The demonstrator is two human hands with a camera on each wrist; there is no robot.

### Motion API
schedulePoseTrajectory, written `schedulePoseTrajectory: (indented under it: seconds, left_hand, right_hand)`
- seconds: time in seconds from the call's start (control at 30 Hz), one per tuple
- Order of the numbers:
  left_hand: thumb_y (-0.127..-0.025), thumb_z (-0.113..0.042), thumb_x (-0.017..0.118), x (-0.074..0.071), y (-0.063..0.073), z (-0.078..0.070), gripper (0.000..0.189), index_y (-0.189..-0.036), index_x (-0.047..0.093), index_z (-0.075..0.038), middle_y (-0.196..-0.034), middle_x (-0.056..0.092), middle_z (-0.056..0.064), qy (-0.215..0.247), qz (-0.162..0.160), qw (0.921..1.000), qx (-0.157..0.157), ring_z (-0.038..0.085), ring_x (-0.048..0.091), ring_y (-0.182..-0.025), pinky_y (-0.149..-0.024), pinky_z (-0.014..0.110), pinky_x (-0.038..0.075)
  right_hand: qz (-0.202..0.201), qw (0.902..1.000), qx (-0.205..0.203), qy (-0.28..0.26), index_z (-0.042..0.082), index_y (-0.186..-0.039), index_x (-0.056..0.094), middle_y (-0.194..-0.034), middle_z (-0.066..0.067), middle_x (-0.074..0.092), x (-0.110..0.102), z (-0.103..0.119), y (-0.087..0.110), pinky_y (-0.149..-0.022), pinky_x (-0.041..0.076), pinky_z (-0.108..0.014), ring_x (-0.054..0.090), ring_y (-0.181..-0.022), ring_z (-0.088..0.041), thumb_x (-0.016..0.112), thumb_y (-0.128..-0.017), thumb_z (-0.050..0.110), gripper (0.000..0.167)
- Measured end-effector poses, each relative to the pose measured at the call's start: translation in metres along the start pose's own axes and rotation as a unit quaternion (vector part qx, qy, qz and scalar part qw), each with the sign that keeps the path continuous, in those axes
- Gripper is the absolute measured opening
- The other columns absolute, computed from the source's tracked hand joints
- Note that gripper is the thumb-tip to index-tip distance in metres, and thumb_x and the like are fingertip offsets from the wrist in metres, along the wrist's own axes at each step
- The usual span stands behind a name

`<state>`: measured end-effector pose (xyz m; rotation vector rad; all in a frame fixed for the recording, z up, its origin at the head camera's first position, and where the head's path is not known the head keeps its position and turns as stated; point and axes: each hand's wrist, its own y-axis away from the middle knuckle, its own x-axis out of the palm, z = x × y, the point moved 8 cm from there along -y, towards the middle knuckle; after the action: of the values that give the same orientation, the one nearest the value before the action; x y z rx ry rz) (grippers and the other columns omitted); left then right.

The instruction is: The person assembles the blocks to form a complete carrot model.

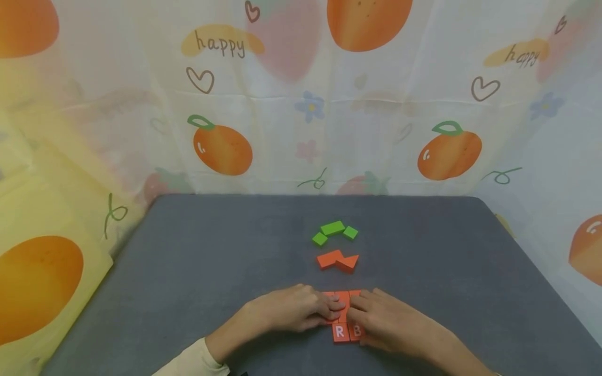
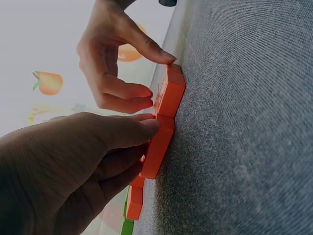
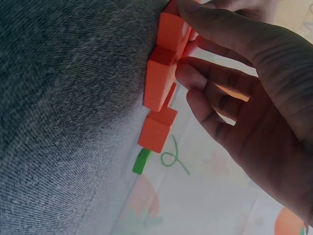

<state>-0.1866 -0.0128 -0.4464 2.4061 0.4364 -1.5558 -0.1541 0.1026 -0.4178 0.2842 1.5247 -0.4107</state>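
Note:
Several orange blocks lie close together at the near middle of the table. Two orange blocks with white letters, the R block and the B block, form the near row. Behind them stand longer orange blocks, partly covered by fingers. My left hand holds the left orange block, its thumb against the block and its fingertips over the top. From the right, my right hand bends round the group, thumb at the B block's side and fingers at the block behind. Knuckles hide part of both contacts.
Beyond the hands lie an orange rectangular block and an orange triangular block, touching. Farther back is a green rectangular block with a small green block to its left and another to its right. A fruit-print cloth hangs behind the grey table.

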Motion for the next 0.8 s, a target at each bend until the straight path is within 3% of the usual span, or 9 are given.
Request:
schedulePoseTrajectory:
  seconds: [0.17,0.37,0.8]
  left_hand:
    - [-0.105,-0.021,0.064,-0.0013,0.0001,-0.0003,0.026,-0.127,0.077,-0.018,-0.148,0.063,-0.004,-0.004,0.001,1.0000,0.000,0.004,0.060,-0.135,-0.104,0.019,0.054]
    - [-0.105,-0.021,0.064,-0.0018,-0.0003,-0.0004,0.026,-0.127,0.077,-0.019,-0.148,0.063,-0.005,-0.006,0.000,1.0000,0.000,0.003,0.060,-0.136,-0.104,0.019,0.054]
    - [-0.105,-0.021,0.065,-0.0008,-0.0003,-0.0005,0.026,-0.128,0.077,-0.019,-0.147,0.063,-0.005,-0.008,0.000,1.0000,0.003,0.002,0.060,-0.135,-0.105,0.019,0.053]
  right_hand:
    - [-0.007,0.9998,0.002,0.016,0.026,-0.104,0.062,-0.097,0.016,0.053,-0.0009,-0.0014,-0.0007,-0.073,0.043,-0.022,0.047,-0.086,-0.002,0.087,-0.082,0.041,0.036]
    - [0.001,0.9998,0.012,0.013,0.026,-0.102,0.061,-0.096,0.015,0.050,-0.0012,-0.0033,-0.0016,-0.071,0.035,-0.020,0.044,-0.085,-0.002,0.084,-0.084,0.047,0.036]
    - [-0.007,0.9998,0.006,0.020,0.026,-0.102,0.060,-0.095,0.015,0.050,-0.0077,-0.0025,-0.0032,-0.071,0.035,-0.019,0.043,-0.084,-0.002,0.083,-0.088,0.040,0.030]
